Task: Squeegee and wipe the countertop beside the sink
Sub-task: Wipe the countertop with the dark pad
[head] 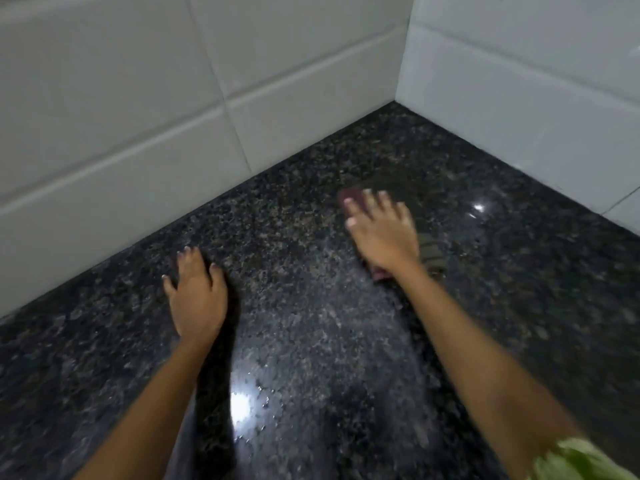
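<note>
Head view: a dark speckled granite desk (311, 323) meets white tiled walls (138, 116) in a corner at 1 o'clock. The left hand (197, 299) lies palm-down on the bare stone at 9 o'clock of centre, its fingers (188, 261) straight and slightly spread, holding nothing. The right hand (381, 233), at 2 o'clock, presses flat on a cloth (431, 252) — reddish at its far edge, olive beside the wrist — with fingers extended and apart on top of it; the outline is motion-blurred. A wet sheen and a bright reflection (242, 407) lie at 6 o'clock — a green sleeve (581, 460) shows at 5 o'clock.
</note>
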